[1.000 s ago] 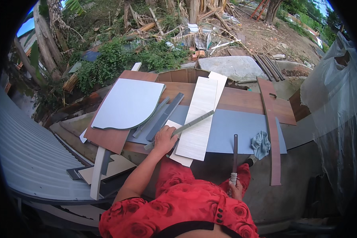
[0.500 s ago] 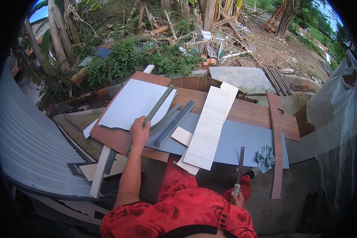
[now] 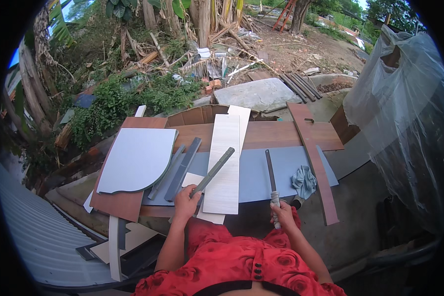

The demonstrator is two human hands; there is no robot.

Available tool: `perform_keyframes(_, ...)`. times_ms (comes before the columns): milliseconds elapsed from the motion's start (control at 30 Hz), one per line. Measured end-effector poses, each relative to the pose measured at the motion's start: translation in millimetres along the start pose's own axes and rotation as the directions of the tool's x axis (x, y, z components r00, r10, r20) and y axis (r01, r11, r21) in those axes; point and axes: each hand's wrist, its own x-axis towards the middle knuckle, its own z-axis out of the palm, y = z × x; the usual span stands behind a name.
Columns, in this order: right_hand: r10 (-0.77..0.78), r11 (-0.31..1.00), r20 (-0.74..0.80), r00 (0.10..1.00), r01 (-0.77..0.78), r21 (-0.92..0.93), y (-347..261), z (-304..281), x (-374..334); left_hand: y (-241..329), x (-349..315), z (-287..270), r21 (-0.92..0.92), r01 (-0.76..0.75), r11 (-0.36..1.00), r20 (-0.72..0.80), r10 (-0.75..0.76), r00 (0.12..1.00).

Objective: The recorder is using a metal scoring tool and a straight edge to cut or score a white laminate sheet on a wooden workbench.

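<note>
My left hand (image 3: 184, 203) is closed around the lower end of a grey-green strip (image 3: 215, 168), which slants up and right over a pale wood-grain board (image 3: 225, 167). In my right hand (image 3: 283, 215) is a saw blade (image 3: 270, 170), held upright by its handle wrapped in pale material; its teeth are too small to make out. Left of the strip lie a dark grey bar (image 3: 183, 168) and a thinner grey strip (image 3: 166, 172). A white panel with a curved edge (image 3: 135, 160) rests on a brown board (image 3: 114, 206) at the left.
Under these things is a grey-blue sheet (image 3: 254, 185) beside a long brown board (image 3: 269, 134). A narrow reddish-brown plank (image 3: 313, 160) crosses both at the right, near a crumpled grey cloth (image 3: 304, 181). Plastic sheeting (image 3: 399, 108) hangs at far right; corrugated metal (image 3: 49, 232) lies at left.
My left hand has lifted the grey-green strip off the white panel and brought it right, over the pale board. My right hand has raised the saw blade. The view has turned right.
</note>
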Motion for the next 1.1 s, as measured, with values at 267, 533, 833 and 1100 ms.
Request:
perform_keyframes(267,0.08,0.94,-0.02,0.997,-0.082,-0.332,-18.4,12.1,17.5,10.1,-27.4,-3.1,0.0,0.192,0.981,0.092,-0.191,0.977)
perform_keyframes(533,-0.454,0.53,0.089,0.886,0.349,-0.773,-39.6,42.2,-13.9,-15.4,-40.5,3.0,-0.075,0.26,0.963,0.126,-0.249,0.96)
perform_keyframes(833,-0.06,0.843,0.327,0.943,0.223,-0.49,-17.8,98.3,-1.5,-29.9,-46.3,3.4,-0.107,0.28,0.954,0.073,-0.273,0.959)
perform_keyframes(1100,0.029,0.962,0.469,0.883,0.104,-0.254,-11.5,124.1,-0.7,-6.6,-49.9,-3.4,-0.362,0.49,0.793,0.243,-0.427,0.871)
